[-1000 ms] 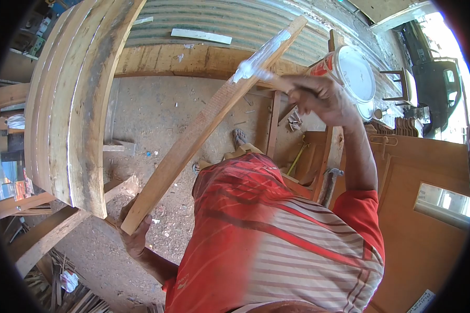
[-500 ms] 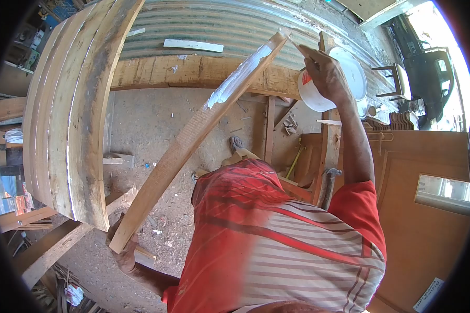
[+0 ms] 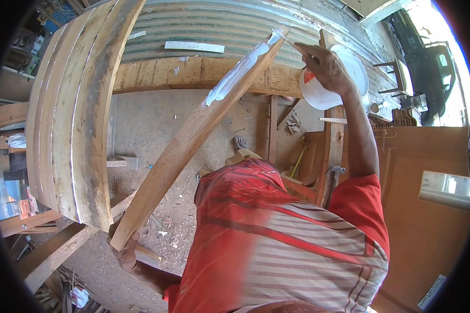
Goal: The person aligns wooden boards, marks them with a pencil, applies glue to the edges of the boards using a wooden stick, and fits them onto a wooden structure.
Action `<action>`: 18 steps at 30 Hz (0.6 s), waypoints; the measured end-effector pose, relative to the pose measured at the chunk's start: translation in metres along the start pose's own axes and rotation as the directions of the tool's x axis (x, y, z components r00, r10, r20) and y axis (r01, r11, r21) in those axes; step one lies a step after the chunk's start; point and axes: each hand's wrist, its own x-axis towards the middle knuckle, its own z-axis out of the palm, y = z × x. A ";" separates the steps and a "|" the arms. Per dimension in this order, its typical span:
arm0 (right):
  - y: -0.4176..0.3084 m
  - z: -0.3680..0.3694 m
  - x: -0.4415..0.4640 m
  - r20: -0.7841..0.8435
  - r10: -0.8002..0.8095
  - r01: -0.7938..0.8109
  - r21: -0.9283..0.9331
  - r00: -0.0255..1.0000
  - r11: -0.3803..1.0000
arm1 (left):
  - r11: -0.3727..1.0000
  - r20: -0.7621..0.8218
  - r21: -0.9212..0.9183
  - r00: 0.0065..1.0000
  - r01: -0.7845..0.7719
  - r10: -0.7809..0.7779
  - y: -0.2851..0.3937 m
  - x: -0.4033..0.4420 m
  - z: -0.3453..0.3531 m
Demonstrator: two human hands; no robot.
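Note:
A long wooden plank (image 3: 164, 169) slants from lower left to upper centre, its far end over the crossbeam. My left hand (image 3: 125, 253) is closed around its near end, with the fingers partly hidden beneath. White glue-like paste (image 3: 235, 75) coats the upper part of the plank in an uneven streak. My right hand (image 3: 329, 70) is closed just right of the plank's far end, in front of a white bucket (image 3: 356, 70). It pinches a thin stick (image 3: 293, 45), mostly hidden by the fingers, its tip close to the pasted end.
Joined boards (image 3: 62, 120) with white seams stand at left. A thick wooden beam (image 3: 156, 74) crosses beside corrugated metal sheeting (image 3: 203, 26) bearing a white strip (image 3: 194, 47). A hammer (image 3: 331, 185) hangs near my right elbow. A wooden door panel (image 3: 402, 219) lies at right.
My right hand has shifted slightly right and down, away from the plank's far end. The paste near that end looks a little thicker. My left hand keeps its hold.

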 end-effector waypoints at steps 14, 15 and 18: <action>-0.001 -0.004 0.000 -0.155 0.075 -0.089 -0.087 0.985 0.992 | 1.000 0.049 0.022 0.999 0.004 -0.005 0.000 0.007 -0.004; 0.003 0.002 -0.001 -0.155 -0.001 -0.016 -0.108 0.988 0.994 | 1.000 0.041 0.010 0.999 0.000 0.000 -0.002 0.007 -0.003; 0.003 0.009 -0.005 -0.129 -0.162 0.142 -0.153 0.978 0.978 | 0.999 0.033 0.030 0.999 -0.038 0.037 -0.004 0.007 -0.003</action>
